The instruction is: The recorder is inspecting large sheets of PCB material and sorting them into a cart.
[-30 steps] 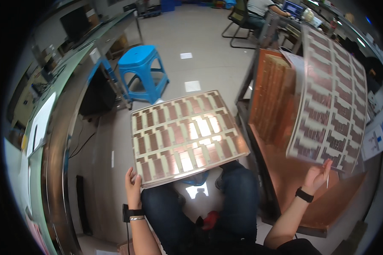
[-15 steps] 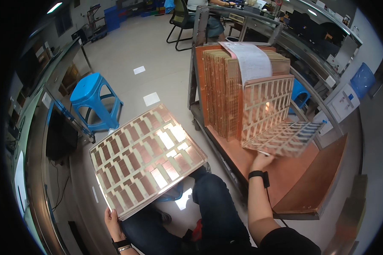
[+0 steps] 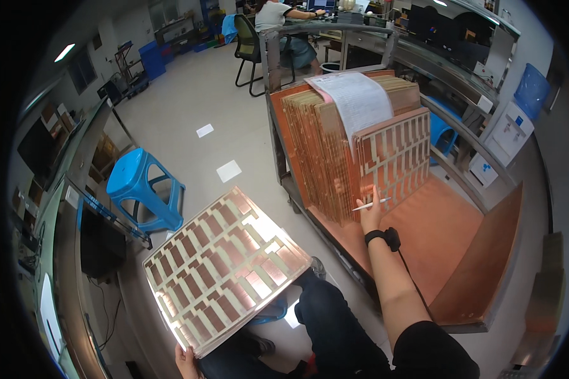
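On my lap rests a thin stack of copper-coloured circuit board panels (image 3: 224, 268) with rows of pale, stepped shapes. At its near left corner, my left hand (image 3: 184, 362) grips the edge, thumb on top and the other fingers mostly hidden. My right hand (image 3: 370, 211) has a white pen (image 3: 372, 204) between its fingers. It is raised against the lower left part of a patterned panel (image 3: 395, 148) that leans upright at the front of the rack. Behind that panel many more boards (image 3: 325, 148) stand on edge, and a printed paper sheet (image 3: 357, 98) drapes over their tops.
The boards stand on a metal cart (image 3: 275, 120) with a copper-coloured base (image 3: 423, 221) and a raised side plate (image 3: 490, 271). A blue stool (image 3: 142, 189) is on the floor to the left, beside a long bench (image 3: 76, 170). Farther back a person (image 3: 275, 25) sits at a desk.
The panel my right hand was tilting forward by its lower edge now leans upright with the others. My right hand has moved up and left to it. My view has shifted slightly.
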Demonstrator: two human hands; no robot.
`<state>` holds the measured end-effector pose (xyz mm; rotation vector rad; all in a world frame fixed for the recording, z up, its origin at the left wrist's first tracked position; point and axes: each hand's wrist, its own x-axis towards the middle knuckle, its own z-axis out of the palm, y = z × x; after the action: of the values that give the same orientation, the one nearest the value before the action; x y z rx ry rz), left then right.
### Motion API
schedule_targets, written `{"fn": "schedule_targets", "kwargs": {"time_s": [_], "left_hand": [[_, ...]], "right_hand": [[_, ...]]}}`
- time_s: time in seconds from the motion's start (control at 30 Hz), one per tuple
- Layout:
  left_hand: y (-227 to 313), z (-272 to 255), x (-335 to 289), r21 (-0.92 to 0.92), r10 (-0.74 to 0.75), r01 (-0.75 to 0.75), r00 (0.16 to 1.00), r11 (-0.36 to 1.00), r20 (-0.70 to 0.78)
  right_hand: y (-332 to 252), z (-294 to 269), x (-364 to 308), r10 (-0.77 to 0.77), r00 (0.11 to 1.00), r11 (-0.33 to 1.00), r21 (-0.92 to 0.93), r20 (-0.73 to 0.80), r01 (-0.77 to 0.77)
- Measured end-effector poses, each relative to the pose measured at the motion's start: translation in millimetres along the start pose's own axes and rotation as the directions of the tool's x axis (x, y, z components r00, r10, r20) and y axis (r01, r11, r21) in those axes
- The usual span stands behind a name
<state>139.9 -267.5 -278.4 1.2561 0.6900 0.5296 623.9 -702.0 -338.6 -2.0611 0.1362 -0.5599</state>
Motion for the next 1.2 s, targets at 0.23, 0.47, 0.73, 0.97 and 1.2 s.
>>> {"fn": "schedule_targets", "kwargs": {"time_s": [0.23, 0.47, 0.73, 0.97, 1.2], "left_hand": [[-17, -53, 10, 0.003, -0.006, 0.006, 0.999, 1.000, -0.044], [18, 17, 0, 0.007, 0.199, -0.209, 0.919, 0.978, -0.341], [28, 25, -17, -0.033, 0.083, -0.104, 0.922, 0.994, -0.378], [15, 8, -19, 0.166, 0.206, -0.142, 0.850, 0.976, -0.485], [62, 62, -49, -0.432, 0.178, -0.267, 0.955, 0.861, -0.236]], "right_hand": [[-33, -2, -16, 0.052, 0.998, 0.994, 0.093, 0.020, -0.053], [-56, -14, -95, -0.076, 0.894, 0.928, 0.359, 0.441, -0.097], [-110, -4, -160, -0.243, 0.729, 0.866, 0.482, 0.640, -0.134], [-135, -17, -170, -0.448, 0.583, 0.894, 0.353, 0.677, 0.276], [-121, -11, -169, -0.243, 0.640, 0.767, 0.548, 0.729, -0.334]]}}
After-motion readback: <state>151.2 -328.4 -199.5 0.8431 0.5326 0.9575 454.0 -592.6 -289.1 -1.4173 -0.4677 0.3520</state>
